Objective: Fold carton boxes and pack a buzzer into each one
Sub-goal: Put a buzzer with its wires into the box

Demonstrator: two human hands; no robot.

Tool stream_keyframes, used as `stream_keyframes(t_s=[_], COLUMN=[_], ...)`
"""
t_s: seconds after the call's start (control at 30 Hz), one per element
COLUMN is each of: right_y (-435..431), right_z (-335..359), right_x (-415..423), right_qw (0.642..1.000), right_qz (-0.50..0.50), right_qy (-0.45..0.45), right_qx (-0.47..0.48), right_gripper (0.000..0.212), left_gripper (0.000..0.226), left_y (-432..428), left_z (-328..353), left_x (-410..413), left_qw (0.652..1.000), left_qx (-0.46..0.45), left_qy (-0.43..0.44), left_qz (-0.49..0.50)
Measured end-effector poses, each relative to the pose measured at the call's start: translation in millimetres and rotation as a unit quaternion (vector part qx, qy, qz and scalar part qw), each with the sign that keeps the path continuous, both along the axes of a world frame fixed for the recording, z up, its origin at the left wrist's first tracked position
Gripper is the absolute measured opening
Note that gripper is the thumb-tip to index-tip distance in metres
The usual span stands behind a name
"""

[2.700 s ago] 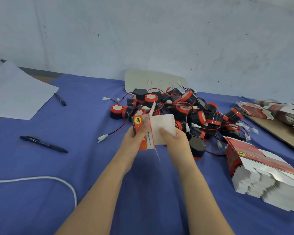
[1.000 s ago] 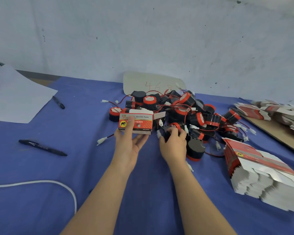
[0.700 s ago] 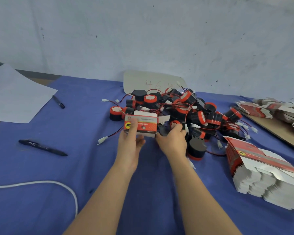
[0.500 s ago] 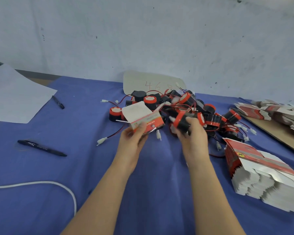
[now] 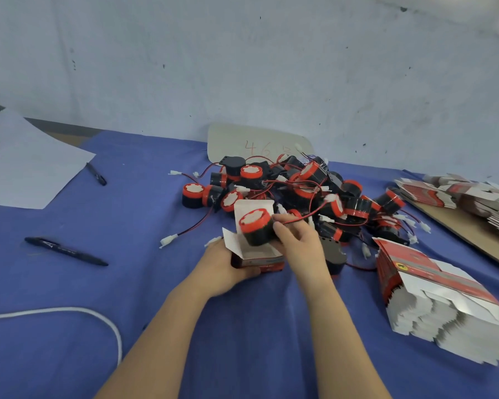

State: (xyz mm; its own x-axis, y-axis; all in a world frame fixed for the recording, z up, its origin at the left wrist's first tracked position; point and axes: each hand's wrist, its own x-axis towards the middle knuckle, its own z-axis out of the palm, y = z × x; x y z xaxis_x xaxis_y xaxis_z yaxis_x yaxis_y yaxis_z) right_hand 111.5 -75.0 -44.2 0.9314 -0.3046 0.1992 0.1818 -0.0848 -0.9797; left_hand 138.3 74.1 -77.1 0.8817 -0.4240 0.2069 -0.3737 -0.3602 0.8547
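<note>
On the blue-clothed table [image 5: 144,283], a stack of flat cartons [image 5: 432,298] lies to the right, and a tangled pile of buzzers [image 5: 314,191] sits just behind the hands. The left hand [image 5: 222,269] curls its fingers round the lower body of the opened carton box [image 5: 264,259]. The right hand [image 5: 297,240] pinches one buzzer [image 5: 255,227] between thumb and fingers, holding it tilted at the box mouth, only partly in, its red cap toward the camera. The buzzer's red lead [image 5: 308,216] runs over the right fingers back toward the pile.

Risks, as judged:
- The trailing lead may snag among the other wires and drag neighbouring buzzers forward, or stay outside the box and stop the flaps closing.
- The tilt may catch the buzzer's body on the side flap [image 5: 232,240] and crease the thin card.
- A tight left-hand grip could squash the box mouth narrower than the buzzer.

Edges and room: the long top flap stands upright behind the buzzer, and a side flap splays to the left. The pile crowds the far side and the carton stack the right. Open cloth lies toward the person and leftward, up to the black pen [image 5: 65,251] and the white cable [image 5: 69,311].
</note>
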Motion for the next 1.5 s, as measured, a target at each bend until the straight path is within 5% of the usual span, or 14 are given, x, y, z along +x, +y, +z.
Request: stream_keyframes(t_s=[0.1,0.27,0.33,0.43,0.5,0.63,0.73,0.8,0.93,1.1,1.33,1.5], right_y=[-3,0,7,13,17,17,9,5,9,3,11,13], right_z=[-2,-1,0,0,0,-1,5,7,4,-3,-3,0], right_x=[0,1,0,-2,-4,-4,-4,-6,-1,8,10,0], right_qw=[0.989,0.975,0.942,0.837,0.809,0.87,0.955,0.973,0.959,0.897,0.911,0.919], right_qz=[-0.011,-0.065,-0.122,-0.175,-0.177,-0.165,-0.158,-0.163,-0.173,-0.254,-0.217,-0.162], right_qy=[0.028,0.054,0.069,0.125,0.163,0.165,0.087,0.034,0.02,0.097,0.0,-0.034], right_qx=[-0.142,-0.206,-0.304,-0.503,-0.537,-0.434,-0.235,-0.162,-0.224,-0.348,-0.352,-0.359], right_gripper=[0.016,0.013,0.011,0.024,0.028,0.039,0.02,0.014,0.033,0.039,0.051,0.026], left_gripper=[0.045,0.044,0.033,0.031,0.038,0.033,0.028,0.027,0.026,0.022,0.026,0.031], left_y=[2,3,2,-1,-6,-20,-25,-26,-28,-28,-28,-30], left_z=[-1,-2,1,6,4,-3,-4,-4,-3,-4,-9,-7], left_x=[4,8,6,4,5,1,2,3,1,0,-1,-1], left_qw=[1.0,1.0,0.997,0.986,0.978,0.971,0.967,0.967,0.966,0.966,0.972,0.969], left_qx=[0.003,0.011,-0.037,-0.09,-0.113,-0.082,-0.082,-0.074,-0.077,-0.08,-0.07,-0.063], left_qy=[0.004,0.018,0.063,0.141,0.157,0.075,0.071,0.069,0.063,0.048,0.025,0.017], left_qz=[0.01,-0.003,-0.01,0.012,0.072,0.21,0.23,0.236,0.237,0.241,0.225,0.24])
